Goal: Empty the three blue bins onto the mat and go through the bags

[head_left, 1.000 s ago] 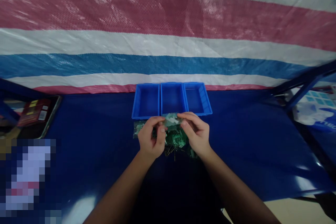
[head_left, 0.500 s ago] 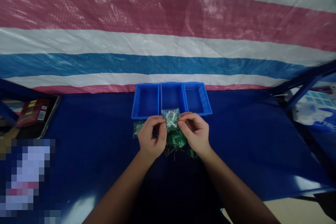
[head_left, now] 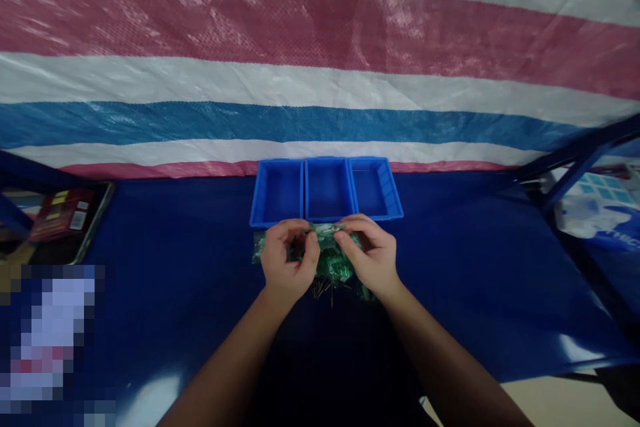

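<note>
Between my two hands is a small clear plastic bag (head_left: 327,229) with pale pieces and screws inside, seen nearly edge-on. The thumb and fingers of my left hand (head_left: 289,257) pinch its left side. On its right side my right hand (head_left: 371,253) grips it the same way. Below the bag, on the blue table, lies a pile of green packets (head_left: 336,267), partly covered by my hands. Loose screws (head_left: 323,289) stick out at the near side of the pile. Another clear packet (head_left: 258,245) shows left of my left hand.
Three blue bins stand side by side behind my hands: a left bin (head_left: 253,203), a middle bin (head_left: 329,159) and a right bin (head_left: 399,203). A red box (head_left: 63,213) sits in a tray at far left. White-and-blue packaging (head_left: 595,210) lies at far right, by a dark frame bar.
The small bag has tipped from facing me to nearly edge-on, its top edge now lower. Both hands keep their hold with only slight finger movement.
</note>
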Demonstrator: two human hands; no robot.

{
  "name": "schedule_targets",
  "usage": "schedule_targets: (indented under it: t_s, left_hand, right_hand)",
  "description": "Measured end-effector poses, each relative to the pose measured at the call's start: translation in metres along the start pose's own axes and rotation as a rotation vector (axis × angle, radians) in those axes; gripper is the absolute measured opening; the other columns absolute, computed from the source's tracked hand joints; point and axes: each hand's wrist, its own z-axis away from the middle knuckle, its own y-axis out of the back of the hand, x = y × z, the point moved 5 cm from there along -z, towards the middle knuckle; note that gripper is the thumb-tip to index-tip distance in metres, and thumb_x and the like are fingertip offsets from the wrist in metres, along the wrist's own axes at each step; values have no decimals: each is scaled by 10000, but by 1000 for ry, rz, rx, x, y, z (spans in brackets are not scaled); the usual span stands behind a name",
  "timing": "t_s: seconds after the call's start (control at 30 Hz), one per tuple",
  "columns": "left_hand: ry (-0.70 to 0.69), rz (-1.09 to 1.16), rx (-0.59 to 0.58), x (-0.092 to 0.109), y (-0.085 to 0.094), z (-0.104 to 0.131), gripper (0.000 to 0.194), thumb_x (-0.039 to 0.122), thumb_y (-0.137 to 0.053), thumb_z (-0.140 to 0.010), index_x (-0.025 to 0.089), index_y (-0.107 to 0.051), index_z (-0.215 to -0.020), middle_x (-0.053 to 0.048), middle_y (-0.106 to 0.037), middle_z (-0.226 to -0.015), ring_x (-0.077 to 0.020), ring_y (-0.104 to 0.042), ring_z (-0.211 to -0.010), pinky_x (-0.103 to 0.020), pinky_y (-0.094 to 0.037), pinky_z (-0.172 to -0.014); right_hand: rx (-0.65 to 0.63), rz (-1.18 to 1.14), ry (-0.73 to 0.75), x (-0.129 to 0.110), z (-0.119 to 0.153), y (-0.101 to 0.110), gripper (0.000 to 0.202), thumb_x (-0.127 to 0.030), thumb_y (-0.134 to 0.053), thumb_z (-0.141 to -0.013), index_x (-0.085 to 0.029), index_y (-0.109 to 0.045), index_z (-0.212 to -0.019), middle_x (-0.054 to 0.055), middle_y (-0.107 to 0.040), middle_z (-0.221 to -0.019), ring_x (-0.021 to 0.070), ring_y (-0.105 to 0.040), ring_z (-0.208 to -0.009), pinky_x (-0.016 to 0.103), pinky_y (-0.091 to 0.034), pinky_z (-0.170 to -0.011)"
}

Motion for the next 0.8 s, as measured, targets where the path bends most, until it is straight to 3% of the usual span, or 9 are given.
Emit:
schedule_targets:
  t_s: [0.1, 0.3, 0.53, 0.7, 0.8]
  left_hand:
    - [4, -9, -32, 2, 1, -3, 365, 124, -652, -819, 193, -557, -1165, 15, -608, -889, 0, -596, -736, -91, -495, -628]
    - [-158, -137, -76, 16, 3, -11, 206, 90, -648, -810, 187, -665, -991, 15, -622, -844, -1, -568, -751, -102, -477, -659]
    - [-84, -70, -91, 0, 2, 0, 210, 124, -607, -854, 184, -633, -1054, 4, -678, -930, -6, -627, -676, -116, -548, -662]
    - [-112, -76, -58, 7, 6, -2, 179, 139, -532, -890, 170, -644, -1026, -15, -683, -976, -47, -678, -901, -138, -575, -832]
    - [-167, -42, -51, 14, 8, -5, 198, 139, -460, -913, 158, -649, -969, -17, -675, -912, -47, -664, -914, -133, -565, -831]
  right_hand:
    - [8, 56, 22, -3, 0, 2, 132, -189, -717, -805, -221, -752, -929, 46, -657, -970, 76, -636, -857, 208, -552, -723]
    - [24, 78, 38, -4, -1, 3, 199, -178, -706, -814, -272, -762, -981, 26, -663, -904, 70, -634, -828, 208, -543, -714]
    - [-26, 68, 23, -2, 0, 3, 260, -183, -681, -830, -273, -736, -1067, 48, -668, -1092, 77, -639, -868, 234, -577, -768]
    - [-109, 106, 55, -9, 1, 0, 371, -187, -700, -815, -285, -697, -1173, 53, -634, -1197, 57, -630, -854, 225, -588, -801]
    - [-114, 114, 91, -14, 1, -3, 372, -178, -709, -805, -278, -702, -1162, 52, -635, -1201, 59, -641, -860, 224, -597, -793]
